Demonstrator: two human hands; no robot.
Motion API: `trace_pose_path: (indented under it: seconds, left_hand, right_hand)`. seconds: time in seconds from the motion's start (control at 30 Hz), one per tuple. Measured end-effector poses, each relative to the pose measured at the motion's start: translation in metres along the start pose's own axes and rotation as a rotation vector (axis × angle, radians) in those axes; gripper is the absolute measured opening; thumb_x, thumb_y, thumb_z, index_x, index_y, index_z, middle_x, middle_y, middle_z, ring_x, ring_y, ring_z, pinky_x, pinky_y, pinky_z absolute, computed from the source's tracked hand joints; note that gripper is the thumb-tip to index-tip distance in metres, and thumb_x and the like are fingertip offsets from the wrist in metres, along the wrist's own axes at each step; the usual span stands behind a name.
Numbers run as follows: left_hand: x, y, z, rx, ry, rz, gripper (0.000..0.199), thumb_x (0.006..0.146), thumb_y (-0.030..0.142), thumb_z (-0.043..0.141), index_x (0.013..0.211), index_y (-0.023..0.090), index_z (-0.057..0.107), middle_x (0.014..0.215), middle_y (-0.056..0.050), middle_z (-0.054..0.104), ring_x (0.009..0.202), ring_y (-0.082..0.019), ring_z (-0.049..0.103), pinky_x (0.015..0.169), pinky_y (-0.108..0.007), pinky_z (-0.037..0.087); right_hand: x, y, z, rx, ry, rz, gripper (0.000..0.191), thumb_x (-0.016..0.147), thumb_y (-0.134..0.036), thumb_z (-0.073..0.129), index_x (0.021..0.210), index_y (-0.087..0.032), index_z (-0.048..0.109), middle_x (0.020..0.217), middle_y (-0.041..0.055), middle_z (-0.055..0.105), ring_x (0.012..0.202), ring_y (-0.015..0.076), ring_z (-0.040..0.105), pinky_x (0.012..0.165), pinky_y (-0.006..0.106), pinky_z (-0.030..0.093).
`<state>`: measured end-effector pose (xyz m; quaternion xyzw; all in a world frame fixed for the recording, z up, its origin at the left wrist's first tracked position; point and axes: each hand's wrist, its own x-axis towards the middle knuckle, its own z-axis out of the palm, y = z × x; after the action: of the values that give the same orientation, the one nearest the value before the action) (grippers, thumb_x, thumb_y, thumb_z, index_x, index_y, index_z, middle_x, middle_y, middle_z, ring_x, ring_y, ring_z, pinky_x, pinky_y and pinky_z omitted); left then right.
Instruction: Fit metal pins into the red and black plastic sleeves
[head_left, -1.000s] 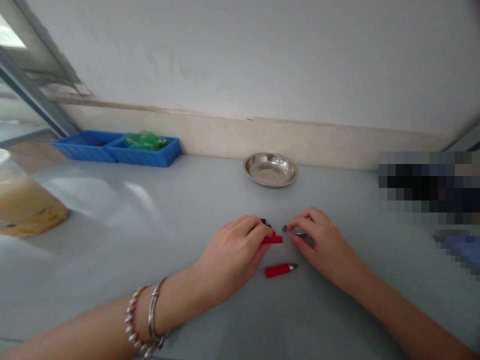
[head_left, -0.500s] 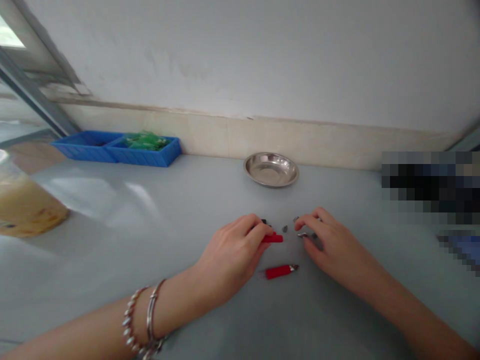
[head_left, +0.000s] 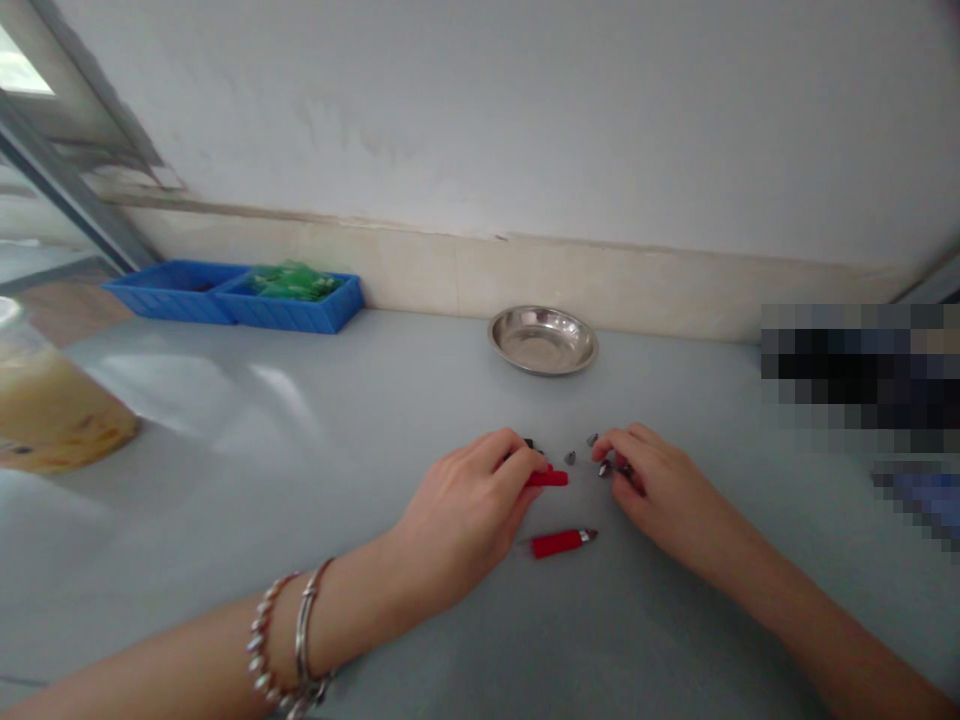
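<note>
My left hand (head_left: 472, 505) is closed around a red pen-barrel-like tube (head_left: 551, 479), whose right end sticks out past the fingers. My right hand (head_left: 649, 475) has its thumb and fingers drawn in at a small shiny metal cone-shaped tip (head_left: 604, 468); the exact grip is partly hidden. Two more loose metal tips, one nearer (head_left: 570, 458) and one farther (head_left: 592, 439), lie between the hands. In front of them rests a red pen-like piece with a metal tip (head_left: 559, 543). A small black part (head_left: 529, 444) shows behind my left fingers.
A round steel dish (head_left: 543, 341) stands by the wall. Two joined blue trays (head_left: 292, 314) sit at the back left, with green plastic (head_left: 292, 281) in one. A clear container of yellowish contents (head_left: 60, 410) is at the far left. Blurred-out items occupy the right edge.
My right thumb and fingers have closed in on the metal tip, which has turned slightly. My left hand and the red tube have stayed almost still.
</note>
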<state>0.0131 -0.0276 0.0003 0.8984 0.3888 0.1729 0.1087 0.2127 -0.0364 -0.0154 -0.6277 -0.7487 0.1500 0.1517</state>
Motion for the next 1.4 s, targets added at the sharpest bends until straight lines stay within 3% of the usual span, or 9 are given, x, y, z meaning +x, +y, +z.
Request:
trace_pose_path:
  seconds: [0.27, 0.37, 0.5, 0.6, 0.8, 1.07, 1.4]
  left_hand:
    - [0.001, 0.002, -0.002, -0.002, -0.032, -0.039, 0.019, 0.089, 0.022, 0.038, 0.094, 0.017, 0.056, 0.091, -0.004, 0.057, 0.078, -0.016, 0.058, 0.069, -0.03, 0.051]
    - [0.0, 0.002, -0.003, -0.029, -0.054, -0.074, 0.023, 0.091, 0.025, 0.034, 0.098, 0.017, 0.055, 0.092, -0.005, 0.057, 0.079, -0.016, 0.058, 0.07, -0.03, 0.052]
    - [-0.001, 0.002, -0.002, -0.056, -0.053, -0.072, 0.025, 0.091, 0.025, 0.032, 0.099, 0.017, 0.054, 0.092, -0.006, 0.055, 0.078, -0.015, 0.058, 0.07, -0.03, 0.051]
    - [-0.001, 0.001, -0.002, -0.09, -0.03, -0.063, 0.023, 0.091, 0.024, 0.033, 0.098, 0.017, 0.053, 0.092, -0.005, 0.055, 0.078, -0.015, 0.057, 0.071, -0.03, 0.051]
    - [0.001, 0.001, -0.002, -0.154, -0.017, -0.037, 0.023, 0.091, 0.023, 0.032, 0.095, 0.016, 0.053, 0.091, -0.006, 0.054, 0.076, -0.014, 0.056, 0.069, -0.029, 0.051]
    - [-0.002, 0.002, -0.001, -0.172, -0.021, -0.012, 0.02, 0.089, 0.019, 0.033, 0.095, 0.016, 0.052, 0.091, -0.005, 0.054, 0.077, -0.013, 0.055, 0.07, -0.027, 0.05]
    - [-0.002, 0.001, 0.001, -0.164, 0.013, -0.007, 0.021, 0.09, 0.021, 0.032, 0.094, 0.016, 0.053, 0.09, -0.005, 0.054, 0.076, -0.014, 0.056, 0.069, -0.027, 0.05]
  right_hand:
    - [0.001, 0.0, -0.001, 0.092, 0.117, -0.02, 0.023, 0.071, -0.005, 0.04, 0.082, -0.017, 0.056, 0.074, 0.0021, 0.054, 0.065, 0.0129, 0.052, 0.062, 0.026, 0.04]
    - [0.0, -0.005, -0.005, 0.304, 0.152, -0.008, 0.016, 0.074, -0.011, 0.043, 0.083, -0.018, 0.054, 0.074, 0.0018, 0.054, 0.066, 0.0129, 0.052, 0.062, 0.026, 0.042]
    - [-0.002, -0.012, -0.011, 0.726, 0.093, -0.038, 0.009, 0.078, -0.02, 0.049, 0.087, -0.019, 0.052, 0.077, 0.001, 0.054, 0.07, 0.0111, 0.054, 0.061, 0.023, 0.046]
    - [-0.004, -0.016, -0.011, 0.876, 0.046, -0.032, 0.008, 0.077, -0.022, 0.054, 0.083, -0.019, 0.051, 0.073, -0.0011, 0.053, 0.065, 0.0089, 0.054, 0.056, 0.02, 0.046]
    - [-0.005, -0.021, -0.005, 0.915, -0.017, -0.041, 0.004, 0.077, -0.022, 0.054, 0.079, -0.019, 0.052, 0.072, -0.0004, 0.055, 0.067, 0.0089, 0.055, 0.06, 0.021, 0.048]
    - [-0.005, -0.022, -0.005, 0.944, 0.011, -0.029, 0.004, 0.074, -0.021, 0.058, 0.075, -0.019, 0.054, 0.071, -0.0014, 0.055, 0.067, 0.0093, 0.055, 0.061, 0.021, 0.047]
    - [-0.004, -0.022, -0.005, 1.004, 0.007, 0.083, 0.013, 0.067, -0.024, 0.066, 0.074, -0.019, 0.057, 0.07, -0.0007, 0.061, 0.065, 0.0101, 0.058, 0.058, 0.022, 0.05]
